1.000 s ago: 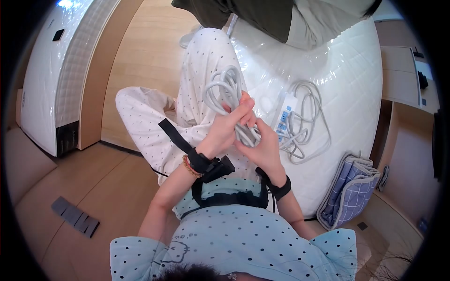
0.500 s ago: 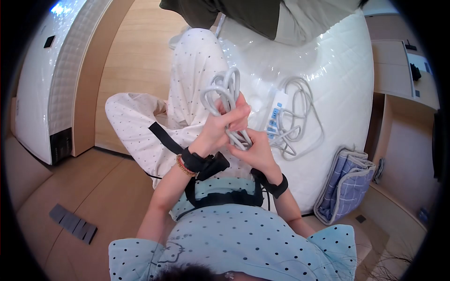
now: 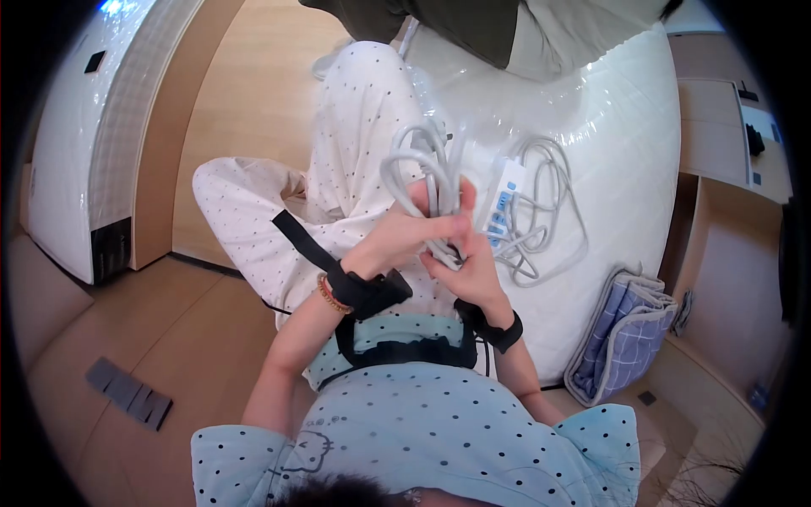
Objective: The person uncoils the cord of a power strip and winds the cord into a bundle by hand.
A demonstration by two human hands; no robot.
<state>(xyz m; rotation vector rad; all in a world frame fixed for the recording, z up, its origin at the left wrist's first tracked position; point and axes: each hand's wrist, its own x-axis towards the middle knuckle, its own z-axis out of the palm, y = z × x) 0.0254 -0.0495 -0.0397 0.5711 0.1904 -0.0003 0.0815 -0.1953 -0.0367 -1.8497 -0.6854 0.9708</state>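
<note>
A bundle of looped grey-white cable (image 3: 414, 165) is held in front of me, above my lap. My left hand (image 3: 410, 232) is closed around the loops, its thumb lying across them. Lower on the bundle, my right hand (image 3: 473, 270) pinches the cable's bottom end between thumb and fingers. Just right of my hands, a white power strip (image 3: 505, 203) with blue sockets lies on the plastic-covered mattress (image 3: 617, 152). Its grey cord (image 3: 557, 169) spreads in loose loops beside it.
A folded blue checked cloth (image 3: 623, 338) with grey edging sits at the mattress's right edge. Another person's dark and beige clothing (image 3: 473, 29) is at the top. A grey strap-like piece (image 3: 128, 393) lies on the floor at left, near a wrapped mattress (image 3: 63, 169).
Both hands and the cable bundle have shifted slightly right. The left thumb now reaches further across the loops, and the bundle's loops have spread a little.
</note>
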